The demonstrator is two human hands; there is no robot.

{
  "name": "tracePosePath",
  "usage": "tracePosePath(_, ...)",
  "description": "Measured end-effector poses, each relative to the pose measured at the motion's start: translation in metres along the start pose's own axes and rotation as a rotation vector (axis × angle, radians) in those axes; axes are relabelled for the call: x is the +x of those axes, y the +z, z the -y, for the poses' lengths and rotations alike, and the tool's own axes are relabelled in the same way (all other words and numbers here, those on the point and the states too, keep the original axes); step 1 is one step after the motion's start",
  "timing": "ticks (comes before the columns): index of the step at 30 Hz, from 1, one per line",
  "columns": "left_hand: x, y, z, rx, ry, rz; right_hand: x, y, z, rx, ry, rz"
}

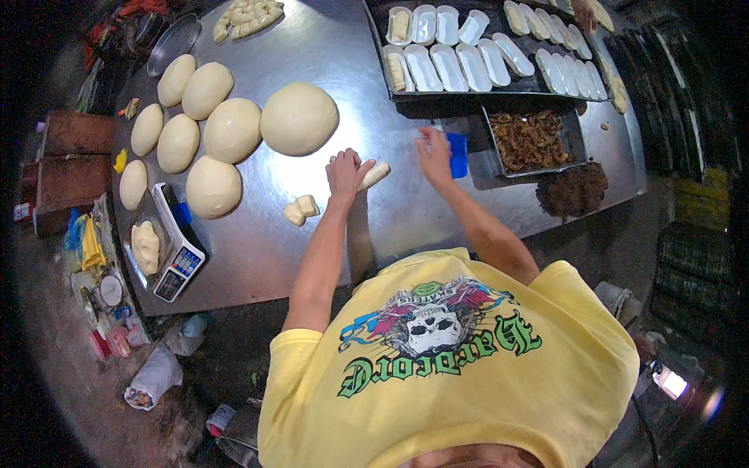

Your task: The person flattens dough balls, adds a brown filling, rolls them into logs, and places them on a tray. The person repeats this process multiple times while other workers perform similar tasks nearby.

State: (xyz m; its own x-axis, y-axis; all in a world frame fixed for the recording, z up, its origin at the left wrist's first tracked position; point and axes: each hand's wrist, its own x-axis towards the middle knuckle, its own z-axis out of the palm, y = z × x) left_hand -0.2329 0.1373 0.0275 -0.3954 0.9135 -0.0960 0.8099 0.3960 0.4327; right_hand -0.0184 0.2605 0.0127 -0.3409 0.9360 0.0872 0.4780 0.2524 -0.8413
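Observation:
On the metal table, my left hand is curled over one end of a short dough roll; the rest of the roll sticks out at its right. My right hand is to the right with loosely bent fingers, and nothing shows in them. Just beside it is a flat blue scraper, partly hidden by the hand. Small cut dough pieces lie left of my left wrist. Beyond my left hand rests a large round dough ball.
Several dough balls cover the table's left side, beside a digital scale holding a dough lump. At the far right, a black tray carries white paper molds. A metal pan of brown shredded filling stands nearer, beside a brown crumbly heap.

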Motion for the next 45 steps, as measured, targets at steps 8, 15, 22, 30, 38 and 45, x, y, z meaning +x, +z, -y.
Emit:
tracePosePath(8, -0.002, 0.023, 0.02, 0.081, 0.278, -0.002, -0.046, -0.041, -0.023, -0.471, 0.535, -0.27)
tracePosePath(15, -0.044, 0.03, -0.008, -0.148, 0.245, -0.172, -0.035, -0.038, -0.019, -0.115, 0.303, 0.092)
tracePosePath(22, -0.059, 0.031, 0.004, -0.353, 0.155, -0.251, -0.065, -0.024, 0.106, -0.001, 0.225, 0.396)
tracePosePath(30, -0.064, 0.02, 0.021, -0.273, 0.111, -0.085, -0.066, 0.006, 0.122, -0.323, -0.082, 0.468)
tracePosePath(38, -0.085, 0.028, 0.038, -0.451, 0.072, -0.262, -0.071, 0.02, 0.126, -0.285, -0.109, 0.528)
tracePosePath(45, -0.088, 0.009, 0.03, -0.444, 0.032, -0.225, -0.091, 0.047, 0.121, -0.129, -0.25, 0.425)
